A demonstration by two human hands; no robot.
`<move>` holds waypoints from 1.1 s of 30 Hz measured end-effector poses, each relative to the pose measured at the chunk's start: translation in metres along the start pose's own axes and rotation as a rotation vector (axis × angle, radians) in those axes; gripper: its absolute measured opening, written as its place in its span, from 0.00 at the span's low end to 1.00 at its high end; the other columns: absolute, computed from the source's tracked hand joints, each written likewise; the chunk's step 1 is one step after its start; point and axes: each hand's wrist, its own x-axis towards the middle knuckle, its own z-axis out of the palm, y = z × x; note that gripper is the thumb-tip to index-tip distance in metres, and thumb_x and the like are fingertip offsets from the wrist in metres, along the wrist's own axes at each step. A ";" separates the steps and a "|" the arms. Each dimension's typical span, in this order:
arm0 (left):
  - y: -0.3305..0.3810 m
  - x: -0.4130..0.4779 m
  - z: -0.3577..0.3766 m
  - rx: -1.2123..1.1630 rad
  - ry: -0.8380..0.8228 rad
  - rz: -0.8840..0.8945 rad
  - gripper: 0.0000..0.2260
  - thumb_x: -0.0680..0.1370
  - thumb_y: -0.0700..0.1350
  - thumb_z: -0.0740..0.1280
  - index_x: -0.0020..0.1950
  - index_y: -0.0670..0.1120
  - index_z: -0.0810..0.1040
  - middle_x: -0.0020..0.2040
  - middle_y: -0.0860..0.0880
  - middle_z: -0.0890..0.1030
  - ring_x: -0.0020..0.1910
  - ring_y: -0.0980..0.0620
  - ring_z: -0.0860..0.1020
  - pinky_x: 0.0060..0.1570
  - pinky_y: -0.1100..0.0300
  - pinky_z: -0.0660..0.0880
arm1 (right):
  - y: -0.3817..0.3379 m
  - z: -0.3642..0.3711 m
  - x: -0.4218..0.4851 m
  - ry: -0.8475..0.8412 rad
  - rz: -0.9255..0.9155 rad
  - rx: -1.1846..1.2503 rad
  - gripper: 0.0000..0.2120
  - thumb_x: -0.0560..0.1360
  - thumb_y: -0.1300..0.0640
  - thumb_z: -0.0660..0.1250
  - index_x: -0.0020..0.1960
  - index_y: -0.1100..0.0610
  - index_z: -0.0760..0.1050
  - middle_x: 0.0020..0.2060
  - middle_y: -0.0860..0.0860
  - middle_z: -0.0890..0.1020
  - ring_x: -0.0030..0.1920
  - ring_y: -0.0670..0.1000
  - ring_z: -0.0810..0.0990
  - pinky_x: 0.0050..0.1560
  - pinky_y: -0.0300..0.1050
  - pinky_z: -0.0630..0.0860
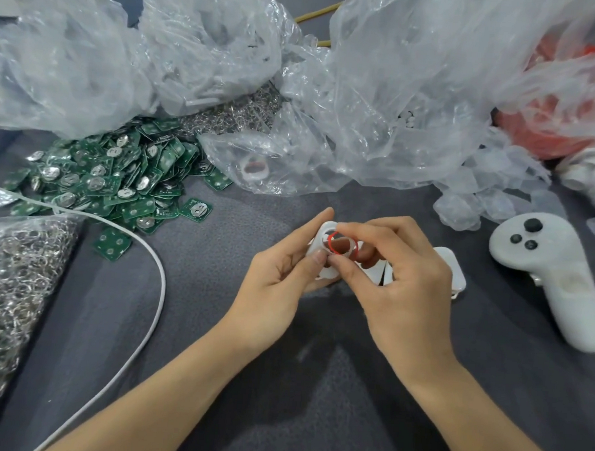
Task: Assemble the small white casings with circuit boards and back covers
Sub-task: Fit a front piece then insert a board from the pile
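My left hand [280, 275] grips a small white casing [317, 248] at the middle of the grey surface, thumb on its near face. My right hand [399, 274] pinches a red ring [336, 242] with a clear rim against the casing's round opening. More white casing parts [447, 266] lie under and behind my right hand, partly hidden. A heap of green circuit boards [121, 176] with round metal contacts lies at the left.
Crumpled clear plastic bags [380, 92] fill the back; one holds red parts [549, 127]. A bag of metal rings [17, 281] sits at the left edge. A white cable [157, 277] curves across the left. A white game-style controller [553, 270] lies at the right.
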 end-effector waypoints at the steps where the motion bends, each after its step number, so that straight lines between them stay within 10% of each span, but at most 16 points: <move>1: 0.000 0.000 0.001 0.018 0.004 0.001 0.17 0.77 0.44 0.63 0.66 0.52 0.72 0.57 0.50 0.83 0.58 0.50 0.80 0.55 0.58 0.78 | 0.000 0.000 0.000 -0.006 0.012 0.017 0.12 0.68 0.62 0.76 0.51 0.55 0.82 0.43 0.51 0.77 0.39 0.44 0.75 0.43 0.32 0.73; 33: 0.004 -0.003 0.002 0.240 0.037 0.075 0.15 0.76 0.47 0.62 0.63 0.52 0.73 0.46 0.57 0.85 0.48 0.60 0.83 0.45 0.71 0.75 | -0.001 -0.003 -0.001 -0.078 0.017 -0.019 0.11 0.67 0.66 0.76 0.49 0.58 0.83 0.41 0.49 0.78 0.38 0.43 0.77 0.42 0.28 0.72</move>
